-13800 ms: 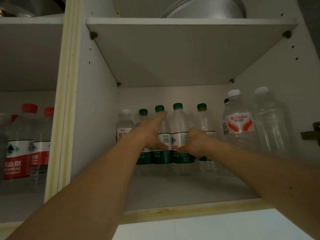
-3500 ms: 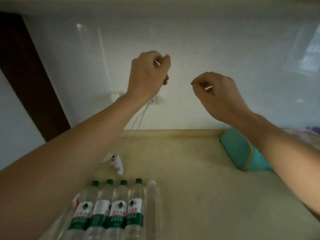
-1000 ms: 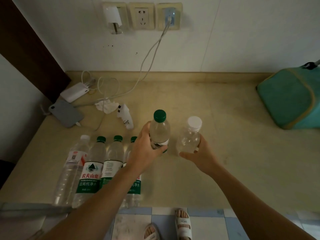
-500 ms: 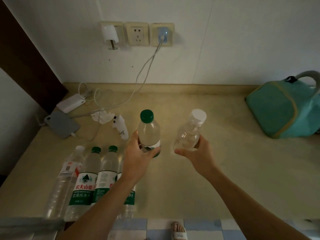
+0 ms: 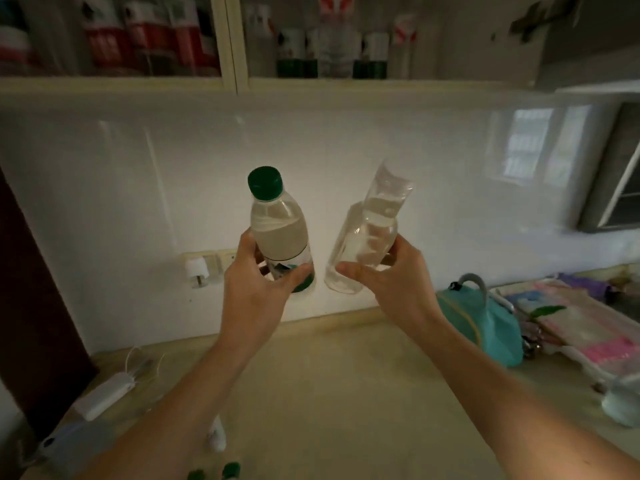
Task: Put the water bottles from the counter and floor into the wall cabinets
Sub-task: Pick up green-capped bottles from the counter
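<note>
Head view: left hand (image 5: 254,289) grips the lower part of the green-cap bottle (image 5: 277,233), which rises above it. Right hand (image 5: 398,282) holds the clear bottle (image 5: 367,237) just beside, tilted. Above both hands is the wall cabinet (image 5: 235,83) with bottles inside.

A glossy white tiled wall (image 5: 346,140) is catching a pale reflection of a window (image 5: 530,147) on its right side, and the room is sitting in dim light. Below it a beige bench (image 5: 329,393) is running along the wall, with sockets (image 5: 207,265) showing just above it. A dark brown panel (image 5: 31,306) is standing at the left edge.
</note>
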The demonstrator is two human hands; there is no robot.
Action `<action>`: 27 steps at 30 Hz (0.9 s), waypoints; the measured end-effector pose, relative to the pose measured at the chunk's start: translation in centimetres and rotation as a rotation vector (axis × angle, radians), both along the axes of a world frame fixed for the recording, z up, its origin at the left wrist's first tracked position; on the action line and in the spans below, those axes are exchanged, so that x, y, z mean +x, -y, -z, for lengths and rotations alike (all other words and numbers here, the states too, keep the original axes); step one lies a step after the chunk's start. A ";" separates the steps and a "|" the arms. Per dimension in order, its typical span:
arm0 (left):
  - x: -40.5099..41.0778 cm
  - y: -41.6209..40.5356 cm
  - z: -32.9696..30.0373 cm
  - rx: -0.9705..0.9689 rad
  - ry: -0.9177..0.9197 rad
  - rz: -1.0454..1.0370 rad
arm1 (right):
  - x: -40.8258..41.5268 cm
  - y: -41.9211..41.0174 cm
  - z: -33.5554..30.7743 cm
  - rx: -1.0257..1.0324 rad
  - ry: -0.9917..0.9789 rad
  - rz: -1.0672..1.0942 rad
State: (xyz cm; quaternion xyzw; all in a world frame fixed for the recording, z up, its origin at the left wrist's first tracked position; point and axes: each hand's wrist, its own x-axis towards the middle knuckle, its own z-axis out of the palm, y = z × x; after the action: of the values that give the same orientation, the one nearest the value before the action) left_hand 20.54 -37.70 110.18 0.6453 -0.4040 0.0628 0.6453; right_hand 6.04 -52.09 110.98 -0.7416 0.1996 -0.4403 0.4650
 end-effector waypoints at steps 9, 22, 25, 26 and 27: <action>-3.8 4.8 -17.7 -0.216 0.182 0.129 | -4.6 2.8 -16.3 -0.116 0.277 0.068; -2.1 15.3 -30.8 -0.147 0.201 0.031 | -1.8 12.9 -29.3 -0.080 0.223 0.007; -0.6 17.0 -31.4 -0.120 0.203 0.015 | -0.3 15.7 -29.7 -0.097 0.125 -0.025; -0.1 17.4 -31.5 -0.102 0.204 0.021 | 0.1 16.6 -29.6 -0.107 0.096 -0.042; 0.3 17.7 -31.5 -0.079 0.210 0.031 | 0.6 17.4 -29.5 -0.113 0.082 -0.061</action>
State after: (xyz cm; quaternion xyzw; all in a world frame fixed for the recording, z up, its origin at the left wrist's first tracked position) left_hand 20.87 -55.43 141.70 0.6030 -0.4763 0.1360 0.6252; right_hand 6.59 -69.46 140.47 -0.7540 0.1323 -0.4663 0.4433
